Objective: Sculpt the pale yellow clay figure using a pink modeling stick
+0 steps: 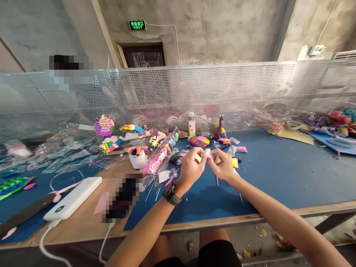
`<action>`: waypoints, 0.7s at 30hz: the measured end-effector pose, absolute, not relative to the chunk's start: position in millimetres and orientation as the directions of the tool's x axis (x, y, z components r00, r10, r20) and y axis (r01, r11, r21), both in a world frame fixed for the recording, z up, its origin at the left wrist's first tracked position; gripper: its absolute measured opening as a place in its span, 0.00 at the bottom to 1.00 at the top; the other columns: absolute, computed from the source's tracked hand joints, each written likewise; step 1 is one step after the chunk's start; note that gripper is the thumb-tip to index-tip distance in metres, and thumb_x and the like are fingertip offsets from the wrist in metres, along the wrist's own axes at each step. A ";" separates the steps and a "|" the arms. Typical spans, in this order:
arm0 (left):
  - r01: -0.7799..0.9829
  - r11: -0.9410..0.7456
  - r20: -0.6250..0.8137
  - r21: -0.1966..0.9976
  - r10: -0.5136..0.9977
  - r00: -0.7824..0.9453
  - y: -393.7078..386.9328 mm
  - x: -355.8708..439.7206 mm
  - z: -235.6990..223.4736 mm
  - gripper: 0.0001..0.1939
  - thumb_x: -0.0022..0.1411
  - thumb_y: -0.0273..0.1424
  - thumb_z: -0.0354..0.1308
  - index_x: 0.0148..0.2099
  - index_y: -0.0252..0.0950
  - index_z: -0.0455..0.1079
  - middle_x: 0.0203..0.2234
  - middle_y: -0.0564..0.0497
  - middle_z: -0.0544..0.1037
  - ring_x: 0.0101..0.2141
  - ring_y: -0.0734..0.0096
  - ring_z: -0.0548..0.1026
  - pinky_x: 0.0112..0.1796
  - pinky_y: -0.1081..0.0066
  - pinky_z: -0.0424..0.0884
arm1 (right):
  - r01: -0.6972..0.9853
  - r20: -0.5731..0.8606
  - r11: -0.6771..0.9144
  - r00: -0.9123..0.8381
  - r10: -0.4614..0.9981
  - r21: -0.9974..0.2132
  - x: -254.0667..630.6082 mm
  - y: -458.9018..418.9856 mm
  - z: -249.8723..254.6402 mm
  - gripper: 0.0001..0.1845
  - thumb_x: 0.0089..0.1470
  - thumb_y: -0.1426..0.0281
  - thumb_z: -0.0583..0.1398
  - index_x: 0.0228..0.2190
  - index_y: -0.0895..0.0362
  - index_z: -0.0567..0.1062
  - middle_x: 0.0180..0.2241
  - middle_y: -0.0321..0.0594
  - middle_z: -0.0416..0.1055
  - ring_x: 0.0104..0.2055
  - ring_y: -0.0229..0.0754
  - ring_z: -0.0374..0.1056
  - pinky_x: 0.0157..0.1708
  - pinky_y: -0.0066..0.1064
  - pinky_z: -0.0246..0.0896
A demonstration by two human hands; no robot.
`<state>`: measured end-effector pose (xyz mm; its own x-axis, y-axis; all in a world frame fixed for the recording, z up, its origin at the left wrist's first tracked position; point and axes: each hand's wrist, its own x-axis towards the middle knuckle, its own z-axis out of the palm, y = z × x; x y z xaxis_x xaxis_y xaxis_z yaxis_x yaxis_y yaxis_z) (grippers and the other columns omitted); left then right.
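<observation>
My left hand (192,166), with a dark watch (171,194) on its wrist, is closed in a pinch over the blue table. Facing it, my right hand (223,165) pinches too, and the fingertips of both meet on a small white lump (207,152) that looks like soft clay or crumpled plastic. A beige bit (218,160) shows among my right fingers; what it is I cannot tell. Just beyond lie a colourful clay figure (200,141), a pink packet (241,149) and a yellow packet (235,162). Thin wires (158,191) and a pink tool (172,177) lie left of my left hand.
A perforated metal screen (200,89) closes off the table's back. A bottle (191,125) and clay figures (104,125) stand before it. Clear plastic bags (55,150) cover the left. A white power bank (72,198) with cables and a blurred phone-like object (124,198) lie front left.
</observation>
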<state>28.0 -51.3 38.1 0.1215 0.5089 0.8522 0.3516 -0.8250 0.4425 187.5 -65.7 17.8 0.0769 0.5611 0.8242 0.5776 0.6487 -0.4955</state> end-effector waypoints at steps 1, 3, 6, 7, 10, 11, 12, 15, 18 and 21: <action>0.351 -0.826 0.850 0.441 0.510 0.133 -50.6 27.8 36.4 0.02 0.69 0.30 0.59 0.41 0.40 0.69 0.32 0.52 0.81 0.27 0.75 0.77 0.29 0.77 0.72 | 0.583 0.818 0.632 0.104 0.565 -0.511 187.4 -64.9 17.4 0.07 0.58 0.65 0.63 0.31 0.55 0.76 0.17 0.27 0.61 0.19 0.35 0.54 0.23 0.28 0.51; 0.348 -0.821 0.832 0.452 0.529 0.166 -50.4 27.5 33.5 0.01 0.69 0.28 0.57 0.42 0.40 0.69 0.34 0.51 0.81 0.26 0.75 0.77 0.29 0.77 0.71 | 0.586 0.813 0.621 0.120 0.570 -0.521 188.5 -63.5 17.6 0.08 0.58 0.64 0.63 0.31 0.55 0.76 0.19 0.30 0.65 0.20 0.36 0.57 0.24 0.29 0.52; 0.388 -0.799 0.806 0.460 0.558 0.195 -52.5 27.9 29.6 0.02 0.69 0.28 0.57 0.41 0.40 0.68 0.32 0.51 0.80 0.26 0.73 0.76 0.30 0.75 0.69 | 0.583 0.827 0.640 0.101 0.554 -0.500 191.8 -62.4 20.0 0.10 0.58 0.62 0.64 0.29 0.54 0.76 0.21 0.33 0.70 0.22 0.38 0.61 0.26 0.30 0.56; 0.416 -0.793 0.806 0.444 0.557 0.200 -53.2 27.9 28.5 0.03 0.69 0.28 0.57 0.40 0.40 0.68 0.30 0.52 0.79 0.25 0.72 0.75 0.30 0.74 0.68 | 0.583 0.835 0.650 0.095 0.542 -0.488 192.6 -62.3 21.1 0.11 0.59 0.61 0.65 0.28 0.53 0.75 0.22 0.35 0.70 0.23 0.39 0.61 0.27 0.31 0.57; 0.500 -0.794 0.827 0.346 0.510 0.238 -54.6 27.3 26.0 0.10 0.67 0.28 0.58 0.32 0.40 0.64 0.22 0.53 0.73 0.23 0.70 0.72 0.29 0.71 0.63 | 0.589 0.862 0.673 0.083 0.501 -0.448 193.0 -62.4 23.8 0.15 0.60 0.59 0.64 0.25 0.52 0.72 0.23 0.37 0.71 0.25 0.41 0.64 0.28 0.33 0.59; 0.515 -0.798 0.827 0.313 0.495 0.266 -54.7 26.8 25.6 0.12 0.67 0.28 0.58 0.30 0.40 0.63 0.20 0.53 0.71 0.23 0.69 0.71 0.28 0.70 0.61 | 0.596 0.866 0.672 0.084 0.493 -0.441 192.4 -62.4 24.2 0.16 0.60 0.59 0.64 0.24 0.52 0.71 0.23 0.37 0.71 0.25 0.41 0.64 0.28 0.33 0.59; 0.518 -0.806 0.823 0.287 0.484 0.297 -54.6 26.3 25.6 0.14 0.67 0.28 0.58 0.28 0.40 0.62 0.20 0.53 0.70 0.23 0.68 0.70 0.28 0.70 0.60 | 0.603 0.867 0.666 0.088 0.490 -0.438 191.6 -62.4 24.4 0.16 0.60 0.60 0.63 0.23 0.51 0.70 0.23 0.37 0.70 0.25 0.41 0.63 0.28 0.32 0.58; 0.484 -0.841 0.790 0.242 0.461 0.405 -53.9 24.7 27.1 0.16 0.67 0.28 0.57 0.26 0.41 0.60 0.18 0.52 0.66 0.23 0.67 0.69 0.27 0.69 0.57 | 0.628 0.852 0.629 0.107 0.513 -0.458 189.7 -61.5 23.6 0.17 0.59 0.63 0.62 0.21 0.52 0.67 0.21 0.35 0.66 0.24 0.40 0.60 0.27 0.31 0.54; 0.449 -0.873 0.760 0.189 0.419 0.496 -53.8 24.0 29.4 0.17 0.67 0.28 0.57 0.25 0.41 0.60 0.17 0.52 0.65 0.23 0.66 0.69 0.27 0.69 0.57 | 0.630 0.792 0.558 0.156 0.590 -0.540 190.5 -59.0 22.9 0.20 0.58 0.62 0.62 0.19 0.53 0.64 0.18 0.32 0.61 0.22 0.37 0.54 0.25 0.31 0.48; 0.497 -0.856 0.782 0.143 0.405 0.473 -55.2 25.6 30.5 0.16 0.67 0.27 0.57 0.26 0.40 0.62 0.18 0.52 0.67 0.23 0.66 0.69 0.27 0.68 0.54 | 0.573 0.695 0.513 0.146 0.704 -0.639 194.4 -56.9 24.9 0.28 0.59 0.57 0.62 0.16 0.53 0.58 0.15 0.30 0.51 0.21 0.34 0.46 0.23 0.31 0.40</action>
<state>25.6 -55.2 30.5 0.4730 0.4053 0.7823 0.4966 -0.8561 0.1433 194.4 -56.9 24.9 0.1461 0.7037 0.6953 0.5731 0.5128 -0.6393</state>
